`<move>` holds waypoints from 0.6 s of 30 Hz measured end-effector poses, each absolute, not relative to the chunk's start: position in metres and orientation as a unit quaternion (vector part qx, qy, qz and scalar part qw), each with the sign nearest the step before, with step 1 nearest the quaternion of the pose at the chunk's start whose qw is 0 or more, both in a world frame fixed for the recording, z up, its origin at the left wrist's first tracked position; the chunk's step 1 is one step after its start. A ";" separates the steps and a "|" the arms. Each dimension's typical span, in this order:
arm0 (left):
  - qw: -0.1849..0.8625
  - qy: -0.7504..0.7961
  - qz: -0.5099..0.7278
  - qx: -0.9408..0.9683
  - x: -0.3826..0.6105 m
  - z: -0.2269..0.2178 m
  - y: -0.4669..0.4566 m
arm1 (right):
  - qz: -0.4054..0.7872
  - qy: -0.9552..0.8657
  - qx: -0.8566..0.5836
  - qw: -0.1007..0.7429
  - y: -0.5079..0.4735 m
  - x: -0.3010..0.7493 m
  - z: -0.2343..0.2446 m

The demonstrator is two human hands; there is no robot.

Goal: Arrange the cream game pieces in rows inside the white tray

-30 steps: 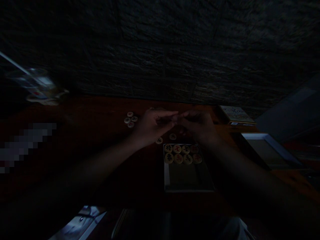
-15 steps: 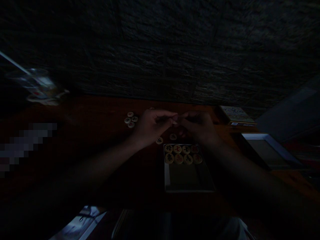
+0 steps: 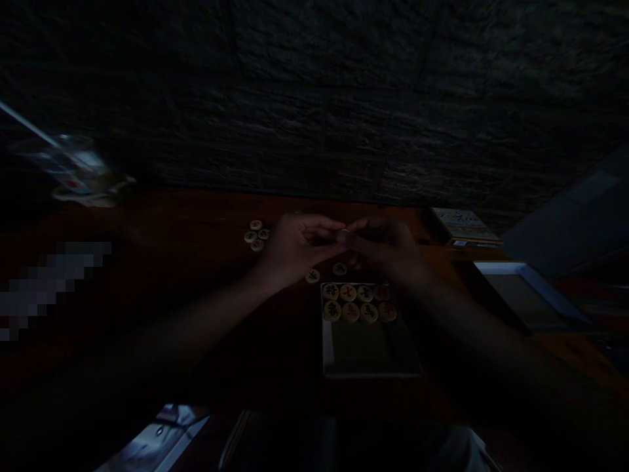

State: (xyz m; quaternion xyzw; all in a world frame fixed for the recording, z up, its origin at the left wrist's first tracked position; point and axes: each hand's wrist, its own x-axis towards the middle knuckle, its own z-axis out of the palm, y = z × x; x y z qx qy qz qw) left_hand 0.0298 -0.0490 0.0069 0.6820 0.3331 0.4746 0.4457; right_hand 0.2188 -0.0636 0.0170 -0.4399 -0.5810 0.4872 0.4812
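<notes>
My left hand [image 3: 295, 246] and my right hand [image 3: 388, 246] meet above the table, fingertips pinched together. Between them shows the pale edge of a Chinese chess piece [image 3: 346, 231], mostly hidden by the fingers. Below lies a shallow open box [image 3: 327, 344] with two rows of round Chinese chess pieces [image 3: 350, 311] at its far end, marked in red or black. Just beyond the box, two loose pieces lie on the table: one [image 3: 312, 275] under my left wrist, another [image 3: 339, 269] below my fingers. A small cluster of pieces [image 3: 250, 236] rests left of my left hand.
The wooden table [image 3: 196, 216] runs up to a dark stone wall [image 3: 314, 98]. At the far left stands a clear cup [image 3: 81, 167] with a straw. On the right are a patterned box [image 3: 464, 224] and an open tray-like lid [image 3: 521, 298]. The scene is very dim.
My fingers have shifted slightly around the piece, and its pale edge now shows between the fingertips. The pieces on the table and in the box stay where they were.
</notes>
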 end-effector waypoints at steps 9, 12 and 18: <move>0.507 0.328 0.492 0.627 0.031 0.010 -0.048 | 0.476 -0.600 -0.426 0.481 -0.065 0.219 0.019; 0.508 0.350 0.496 0.611 0.031 0.012 -0.048 | 0.486 -0.601 -0.416 0.479 -0.065 0.219 0.018; 0.462 0.344 0.478 0.663 0.031 0.010 -0.047 | 0.500 -0.600 -0.417 0.465 -0.063 0.221 0.016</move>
